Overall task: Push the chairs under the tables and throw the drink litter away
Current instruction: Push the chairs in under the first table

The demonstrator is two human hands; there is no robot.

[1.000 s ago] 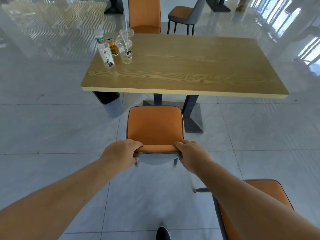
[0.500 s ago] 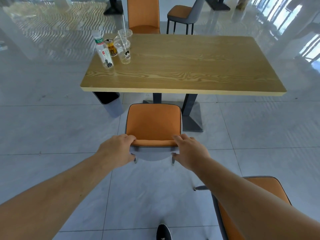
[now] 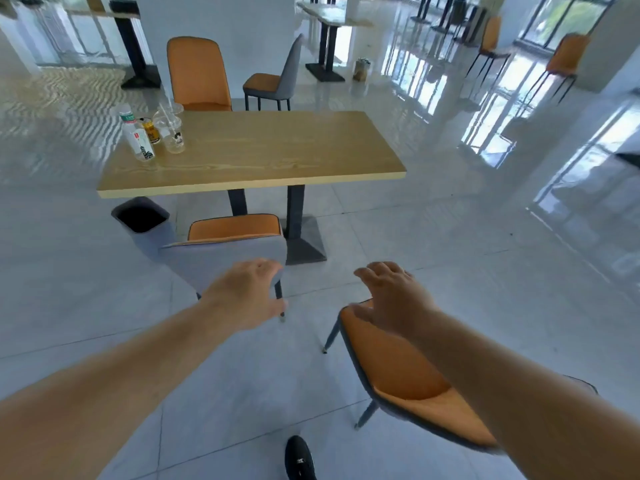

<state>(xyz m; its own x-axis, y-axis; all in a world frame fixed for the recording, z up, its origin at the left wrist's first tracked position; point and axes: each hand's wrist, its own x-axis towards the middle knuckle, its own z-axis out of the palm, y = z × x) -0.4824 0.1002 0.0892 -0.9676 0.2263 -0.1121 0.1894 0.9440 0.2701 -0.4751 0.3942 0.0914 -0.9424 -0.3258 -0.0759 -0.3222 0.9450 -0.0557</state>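
Observation:
An orange-and-grey chair [image 3: 225, 252] stands just short of the wooden table [image 3: 277, 157], its seat near the table's front edge. My left hand [image 3: 247, 294] hovers open by the chair's grey backrest corner, holding nothing. My right hand [image 3: 391, 299] is open, fingers spread, above a second orange chair [image 3: 408, 379] at my lower right. On the table's far left corner stand a plastic bottle [image 3: 136, 138], a can [image 3: 151, 129] and two clear plastic cups [image 3: 173, 131] with straws.
A dark bin [image 3: 142, 220] stands on the floor under the table's left front corner. Two more chairs [image 3: 199, 74] are at the table's far side. Other tables and chairs fill the glossy tiled hall behind. My shoe [image 3: 299, 459] shows at the bottom.
Both hands have let go of the first chair's backrest. The view has swung right and up, and my right hand has moved over the second chair.

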